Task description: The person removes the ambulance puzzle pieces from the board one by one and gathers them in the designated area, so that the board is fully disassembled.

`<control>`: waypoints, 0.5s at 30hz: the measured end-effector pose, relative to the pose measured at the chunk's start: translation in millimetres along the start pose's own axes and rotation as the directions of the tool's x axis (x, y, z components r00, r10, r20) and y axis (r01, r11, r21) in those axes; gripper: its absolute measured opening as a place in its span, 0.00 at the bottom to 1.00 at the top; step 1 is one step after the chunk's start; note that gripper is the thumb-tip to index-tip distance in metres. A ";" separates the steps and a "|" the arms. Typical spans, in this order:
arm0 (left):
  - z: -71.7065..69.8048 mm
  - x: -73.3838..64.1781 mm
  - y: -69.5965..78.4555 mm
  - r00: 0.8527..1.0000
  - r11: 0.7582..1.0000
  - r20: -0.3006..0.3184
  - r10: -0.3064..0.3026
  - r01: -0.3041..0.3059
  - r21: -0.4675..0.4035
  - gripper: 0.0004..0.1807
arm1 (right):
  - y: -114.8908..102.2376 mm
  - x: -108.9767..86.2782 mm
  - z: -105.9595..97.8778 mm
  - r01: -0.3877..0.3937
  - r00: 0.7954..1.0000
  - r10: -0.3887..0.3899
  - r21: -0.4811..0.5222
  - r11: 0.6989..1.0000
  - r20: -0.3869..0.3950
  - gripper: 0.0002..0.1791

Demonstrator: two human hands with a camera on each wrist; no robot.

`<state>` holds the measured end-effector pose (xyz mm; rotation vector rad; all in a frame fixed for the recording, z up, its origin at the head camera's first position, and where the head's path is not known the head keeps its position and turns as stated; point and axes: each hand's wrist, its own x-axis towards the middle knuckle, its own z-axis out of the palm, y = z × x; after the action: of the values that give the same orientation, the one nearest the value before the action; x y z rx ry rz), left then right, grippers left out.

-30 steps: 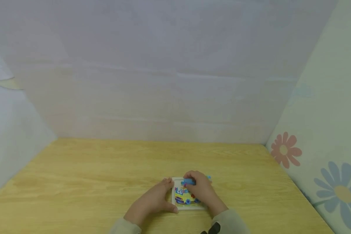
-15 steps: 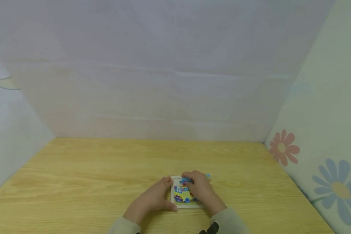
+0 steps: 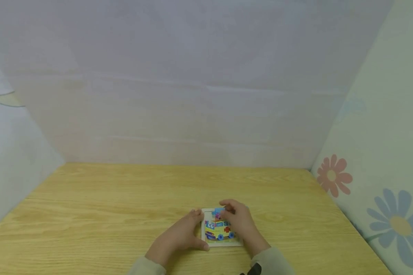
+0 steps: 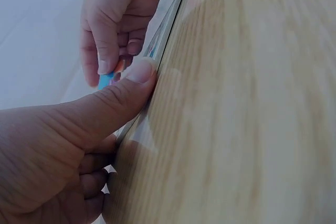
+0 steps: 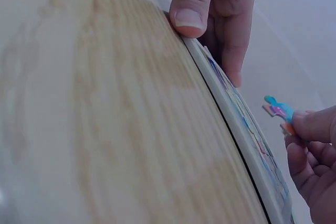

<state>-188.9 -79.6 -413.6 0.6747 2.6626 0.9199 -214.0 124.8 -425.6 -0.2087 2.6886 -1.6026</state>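
A small jigsaw puzzle board [image 3: 202, 231] with a pale frame lies on the table, its pieces forming a yellow ambulance picture with a red cross. My left hand [image 3: 183, 232] grips the board's left side, thumb at the near corner and fingers at the far one. Over the board's upper part, my right hand [image 3: 240, 220] pinches a puzzle piece [image 5: 281, 110] coloured blue, purple and orange between thumb and fingers. In the right wrist view this piece is raised off the board. The board's right part is hidden under the right hand.
The wooden table [image 3: 124, 198] stretches away behind and to both sides of the board. A pale cloth wall [image 3: 192, 114] closes off the back. At the right stands a side wall [image 3: 368, 152] with flower prints.
My right hand has turned a little, its index finger lifting, and more of the blue piece and the ambulance picture shows. The left hand keeps its place on the board.
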 end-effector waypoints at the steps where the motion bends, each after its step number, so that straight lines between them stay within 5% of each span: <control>1: 0.1 0.0 0.0 1.000 1.000 -0.003 0.002 -0.002 0.003 0.53 | -0.8 -0.2 -0.3 -0.016 1.000 0.016 0.026 1.000 -0.010 0.14; 7: 0.9 -1.1 0.7 1.000 1.000 -0.015 0.008 -0.008 0.011 0.52 | -2.8 0.3 -2.6 -0.069 0.996 0.076 0.133 0.989 -0.044 0.13; 15: 1.1 -2.4 1.2 1.000 1.000 -0.028 0.012 -0.012 0.011 0.52 | -6.6 -4.2 -11.2 -0.046 0.998 0.051 0.164 0.985 -0.027 0.16</control>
<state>-186.0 -79.4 -413.5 0.6863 2.6931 0.9248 -209.9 132.0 -414.8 -0.1176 2.5446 -1.8148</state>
